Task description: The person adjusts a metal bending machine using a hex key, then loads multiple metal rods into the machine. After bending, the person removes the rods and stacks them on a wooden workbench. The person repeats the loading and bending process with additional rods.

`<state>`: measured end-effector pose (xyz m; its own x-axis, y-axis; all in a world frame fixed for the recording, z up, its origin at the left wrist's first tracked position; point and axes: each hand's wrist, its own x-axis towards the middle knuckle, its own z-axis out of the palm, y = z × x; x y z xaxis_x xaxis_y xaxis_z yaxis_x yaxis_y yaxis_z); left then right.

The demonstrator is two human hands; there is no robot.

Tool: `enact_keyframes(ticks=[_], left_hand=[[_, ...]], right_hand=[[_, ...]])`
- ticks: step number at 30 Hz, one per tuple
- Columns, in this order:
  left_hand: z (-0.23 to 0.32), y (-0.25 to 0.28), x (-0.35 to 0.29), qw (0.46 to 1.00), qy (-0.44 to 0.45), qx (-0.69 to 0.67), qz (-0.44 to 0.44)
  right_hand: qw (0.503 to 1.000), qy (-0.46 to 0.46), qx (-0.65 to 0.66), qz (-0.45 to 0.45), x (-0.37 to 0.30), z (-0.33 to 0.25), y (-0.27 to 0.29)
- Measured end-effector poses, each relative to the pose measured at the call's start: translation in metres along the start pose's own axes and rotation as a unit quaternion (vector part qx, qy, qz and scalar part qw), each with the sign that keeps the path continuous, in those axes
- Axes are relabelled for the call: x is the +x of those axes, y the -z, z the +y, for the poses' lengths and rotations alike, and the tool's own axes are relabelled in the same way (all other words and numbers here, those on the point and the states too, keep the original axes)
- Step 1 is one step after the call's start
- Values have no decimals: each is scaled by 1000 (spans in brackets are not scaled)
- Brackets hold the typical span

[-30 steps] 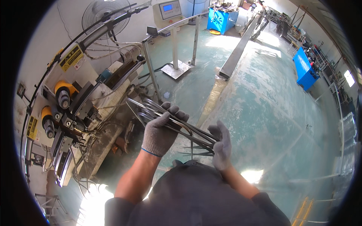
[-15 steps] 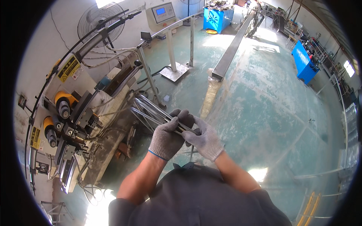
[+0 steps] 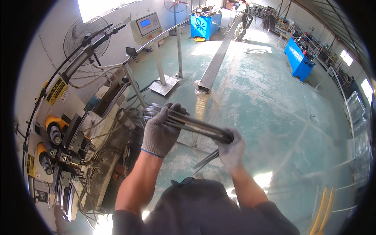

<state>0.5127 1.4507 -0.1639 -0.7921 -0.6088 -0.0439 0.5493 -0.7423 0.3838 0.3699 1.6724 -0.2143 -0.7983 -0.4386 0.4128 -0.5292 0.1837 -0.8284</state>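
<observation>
A bundle of thin grey metal rods [image 3: 200,127] spans the space between my two hands, slanting down to the right. My left hand [image 3: 159,134], in a grey knit glove, is closed round the bundle near its left end, thumb on top. The rods' rounded ends stick out past that hand. At the other end my gloved right hand [image 3: 232,150] is closed on the rods, slightly blurred. From under the right hand a few darker thin rods [image 3: 206,159] point down and left; how they join the bundle is hidden.
On the left stands a machine with orange-collared spindles [image 3: 55,135] and a yellow warning label [image 3: 57,91]. A long metal beam [image 3: 219,58] runs away ahead on a wrapped post [image 3: 200,107]. Blue cabinets [image 3: 206,26] stand far off, and yellow bars [image 3: 323,211] at lower right.
My right hand has moved right and down, away from my left, so more of the rods' length shows between them. My left hand has shifted left. The whole view has turned slightly right.
</observation>
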Motion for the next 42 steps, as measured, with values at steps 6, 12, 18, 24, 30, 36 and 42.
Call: enact_keyframes(ticks=[6, 12, 18, 24, 30, 36, 42], left_hand=[[-17, -49, 24, 959, -17, 276, -69], [-48, 10, -3, 938, 60, 336, 60], [-44, 134, -70, 901, 44, 318, 293], [-64, 208, -156, 877, 3, 183, 445], [-105, 172, -174, 864, 41, 157, 476], [-94, 156, -249, 800, -144, 184, 553], [-133, 187, -346, 733, -104, 165, 652]], right_hand=[[994, -44, 50, 89, 113, 43, 7], [985, -31, 86, 147, 200, 125, 0], [968, -75, -52, 235, 275, 196, 2], [938, 230, -165, 201, 252, 98, -13], [891, 171, -385, -169, 384, 54, -140], [886, 265, -376, -67, 522, 153, -171], [831, 154, -394, -360, 564, 195, -197]])
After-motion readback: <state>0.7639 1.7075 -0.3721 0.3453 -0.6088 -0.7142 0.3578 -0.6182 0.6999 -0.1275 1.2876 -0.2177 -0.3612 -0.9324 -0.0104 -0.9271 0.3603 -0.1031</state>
